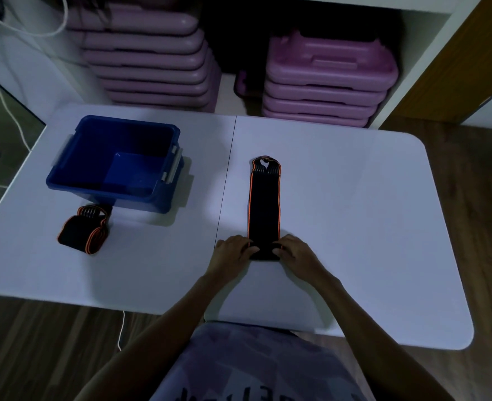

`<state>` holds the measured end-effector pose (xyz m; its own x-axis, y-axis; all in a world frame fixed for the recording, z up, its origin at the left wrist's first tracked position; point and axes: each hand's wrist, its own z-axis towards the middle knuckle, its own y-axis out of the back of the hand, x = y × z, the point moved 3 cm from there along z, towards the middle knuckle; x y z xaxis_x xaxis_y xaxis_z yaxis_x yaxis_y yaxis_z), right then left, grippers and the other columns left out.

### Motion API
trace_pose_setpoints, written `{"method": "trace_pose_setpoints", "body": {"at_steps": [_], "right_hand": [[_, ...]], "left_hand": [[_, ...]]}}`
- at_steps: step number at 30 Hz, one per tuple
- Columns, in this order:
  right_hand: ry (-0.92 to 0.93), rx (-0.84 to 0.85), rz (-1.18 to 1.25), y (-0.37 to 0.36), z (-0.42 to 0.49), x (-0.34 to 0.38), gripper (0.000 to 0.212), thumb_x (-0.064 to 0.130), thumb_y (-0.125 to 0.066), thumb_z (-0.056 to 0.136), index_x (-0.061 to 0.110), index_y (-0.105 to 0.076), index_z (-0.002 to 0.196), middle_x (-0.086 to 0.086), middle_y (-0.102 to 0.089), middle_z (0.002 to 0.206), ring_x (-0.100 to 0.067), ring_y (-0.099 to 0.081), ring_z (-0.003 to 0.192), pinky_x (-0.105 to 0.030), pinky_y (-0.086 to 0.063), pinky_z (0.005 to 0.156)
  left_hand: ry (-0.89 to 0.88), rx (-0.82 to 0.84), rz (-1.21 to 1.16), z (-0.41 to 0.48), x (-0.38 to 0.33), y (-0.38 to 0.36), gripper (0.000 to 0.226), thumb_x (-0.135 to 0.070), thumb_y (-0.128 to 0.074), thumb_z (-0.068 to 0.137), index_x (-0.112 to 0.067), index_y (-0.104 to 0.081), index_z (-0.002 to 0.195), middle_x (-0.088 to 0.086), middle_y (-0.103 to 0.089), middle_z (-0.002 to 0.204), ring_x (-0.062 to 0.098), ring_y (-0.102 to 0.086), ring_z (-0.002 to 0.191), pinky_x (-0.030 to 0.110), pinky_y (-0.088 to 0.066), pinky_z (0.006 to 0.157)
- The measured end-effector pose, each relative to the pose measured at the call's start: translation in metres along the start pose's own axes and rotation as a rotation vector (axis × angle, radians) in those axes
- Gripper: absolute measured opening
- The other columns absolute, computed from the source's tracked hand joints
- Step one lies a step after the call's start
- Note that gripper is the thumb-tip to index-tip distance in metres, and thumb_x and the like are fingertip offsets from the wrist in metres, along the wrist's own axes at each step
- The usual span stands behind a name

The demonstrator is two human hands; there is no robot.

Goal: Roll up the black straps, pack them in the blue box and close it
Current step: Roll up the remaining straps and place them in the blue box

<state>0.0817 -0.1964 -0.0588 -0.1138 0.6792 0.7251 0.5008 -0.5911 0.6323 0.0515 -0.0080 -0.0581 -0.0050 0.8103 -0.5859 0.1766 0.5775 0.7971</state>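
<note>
Both the left hand (233, 250) and the right hand (292, 250) press curled fingers (252, 249) onto the near end of the flat black strap (264, 206), which stretches away from them across the white counter (354, 215). Far left of the fingers sits the open blue box (117, 163), a rolled strap (84, 231) just in front of it

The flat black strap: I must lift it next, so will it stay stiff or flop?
The flat black strap will probably flop: its orange edges waver on the table. It is likely light, being thin fabric. The rolled strap sits loosely coiled, so a roll may spring open.
</note>
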Motion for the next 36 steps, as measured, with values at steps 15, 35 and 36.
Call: {"method": "trace_pose_setpoints", "body": {"at_steps": [15, 35, 36], "right_hand": [[0.071, -0.038, -0.199, -0.001, -0.012, -0.002, 0.054, 0.039, -0.070, 0.079, 0.022, -0.056, 0.129, 0.003, -0.057, 0.111, -0.013, -0.049, 0.102, -0.023, -0.035, 0.076], [-0.236, -0.259, 0.463, 0.004, 0.014, 0.003, 0.020, 0.022, -0.073, 0.082, 0.016, -0.060, 0.096, 0.004, -0.062, 0.086, -0.009, -0.054, 0.073, -0.022, -0.041, 0.069], [-0.241, -0.263, 0.468, 0.003, 0.014, 0.001, 0.018, 0.018, -0.072, 0.083, 0.013, -0.059, 0.094, 0.001, -0.062, 0.086, -0.010, -0.052, 0.072, -0.021, -0.041, 0.067]], "left_hand": [[-0.374, -0.058, 0.219, -0.007, 0.022, -0.006, 0.056, -0.048, -0.073, 0.070, -0.020, -0.062, 0.118, -0.003, -0.070, 0.113, 0.013, -0.064, 0.102, 0.033, -0.052, 0.087], [0.201, 0.006, -0.263, 0.042, 0.012, 0.010, 0.043, -0.036, -0.059, 0.088, -0.024, -0.034, 0.055, 0.003, -0.050, 0.068, 0.018, -0.046, 0.062, 0.029, -0.035, 0.060], [0.224, 0.001, -0.273, 0.042, 0.012, 0.010, 0.043, -0.036, -0.059, 0.088, -0.025, -0.033, 0.055, 0.002, -0.049, 0.066, 0.018, -0.045, 0.062, 0.029, -0.035, 0.060]]}}
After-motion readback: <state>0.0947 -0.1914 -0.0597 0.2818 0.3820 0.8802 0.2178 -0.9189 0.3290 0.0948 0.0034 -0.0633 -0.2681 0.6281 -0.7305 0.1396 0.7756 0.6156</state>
